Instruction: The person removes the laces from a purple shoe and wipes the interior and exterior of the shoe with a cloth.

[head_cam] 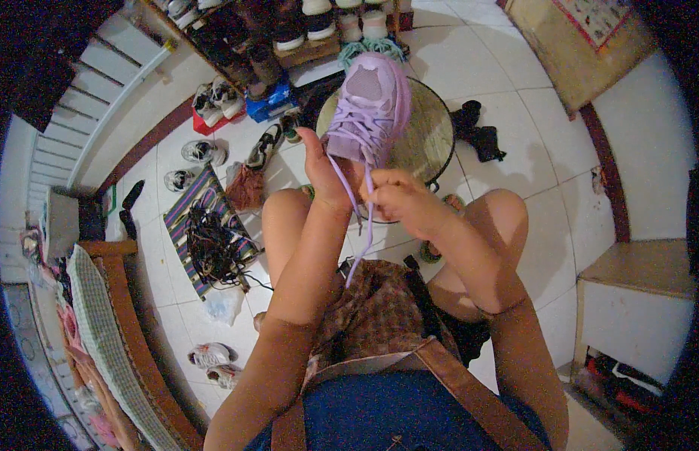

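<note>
A lilac lace-up sneaker [365, 107] is raised in front of me, its toe pointing away. My left hand [325, 175] supports it at the heel end, with the thumb sticking out to the left; the fingers are hidden behind the shoe. Close by the shoe's opening, the curled fingers of my right hand [397, 194] pinch a lilac shoelace [369, 225]. One loose lace end dangles toward my lap, and another with a dark tip hangs beside my left wrist. The lacing across the tongue is crossed through the eyelets.
Beneath the shoe stands a round stool or low table [431, 132]. A striped mat [183, 225] at the left carries a heap of dark laces [217, 245]. Several shoes fill the rack [310, 53] ahead. White sneakers [211, 355] lie on the tiles, and a wooden cabinet [636, 268] is at the right.
</note>
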Tool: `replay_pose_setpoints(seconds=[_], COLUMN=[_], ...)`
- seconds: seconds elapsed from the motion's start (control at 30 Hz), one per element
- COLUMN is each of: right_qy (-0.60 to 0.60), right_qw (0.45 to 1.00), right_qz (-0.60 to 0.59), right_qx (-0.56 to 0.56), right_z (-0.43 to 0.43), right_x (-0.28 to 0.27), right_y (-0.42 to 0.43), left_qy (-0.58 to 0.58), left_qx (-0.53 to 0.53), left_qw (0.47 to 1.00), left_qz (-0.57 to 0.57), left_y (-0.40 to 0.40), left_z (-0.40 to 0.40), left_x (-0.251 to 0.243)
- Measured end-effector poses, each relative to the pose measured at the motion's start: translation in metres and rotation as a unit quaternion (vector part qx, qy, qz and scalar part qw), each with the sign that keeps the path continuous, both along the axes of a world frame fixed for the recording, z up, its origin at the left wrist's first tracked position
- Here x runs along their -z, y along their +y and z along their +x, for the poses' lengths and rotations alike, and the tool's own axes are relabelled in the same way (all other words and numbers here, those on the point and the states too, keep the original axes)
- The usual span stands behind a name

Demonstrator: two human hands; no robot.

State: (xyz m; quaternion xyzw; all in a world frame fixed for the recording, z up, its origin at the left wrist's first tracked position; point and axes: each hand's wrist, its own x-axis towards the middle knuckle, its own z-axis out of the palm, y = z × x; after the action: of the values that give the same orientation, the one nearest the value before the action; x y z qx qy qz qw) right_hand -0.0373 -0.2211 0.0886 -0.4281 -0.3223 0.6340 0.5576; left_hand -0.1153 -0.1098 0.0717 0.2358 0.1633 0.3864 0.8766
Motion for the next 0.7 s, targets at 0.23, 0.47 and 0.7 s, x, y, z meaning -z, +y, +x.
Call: replay_pose_setpoints(seconds=[0.23,0.47,0.7], right_qy=[0.193,0.238,0.104], right_qw=[0.966,0.898,0.924], right_qz=[0.112,0.165,0.131], right_qx=[0.133,0.331,0.343], right_z=[0.071,0.139,0.164], right_x=[0.001,0.002,0.004], right_y=[-0.002,-0.018,-0.033], left_qy=[0.048,0.178,0.202], left_qx=[0.165,0.225,0.197], left_qw=[0.983,0.958,0.957], left_qz=[-0.059,0.018,-0.063], left_y=[-0.003,-0.011,0.005], left_z=[0.013,0.024,0.035], left_x=[0.007,0.001,0.031])
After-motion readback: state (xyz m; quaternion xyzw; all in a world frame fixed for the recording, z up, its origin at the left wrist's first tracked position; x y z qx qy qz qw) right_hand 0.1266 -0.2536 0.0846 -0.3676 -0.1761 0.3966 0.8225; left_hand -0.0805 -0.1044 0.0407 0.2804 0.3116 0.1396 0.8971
